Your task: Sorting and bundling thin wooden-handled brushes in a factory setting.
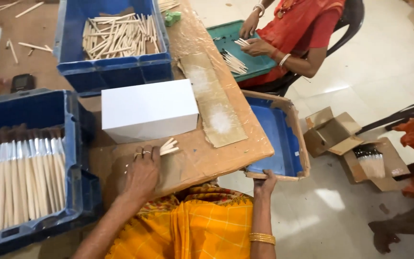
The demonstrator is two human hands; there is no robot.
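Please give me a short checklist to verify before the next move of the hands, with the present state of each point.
1. Left hand holds the sticks on the table: ok.
2. Right hand grips the tray by its near edge: ok.
3. Tray fully supported: not ok, it juts off the table.
4. Tray empty: ok, nothing shows inside.
5. White box stands clear of the sticks: ok, just behind them.
6. Grip on the tray firm: cannot tell.
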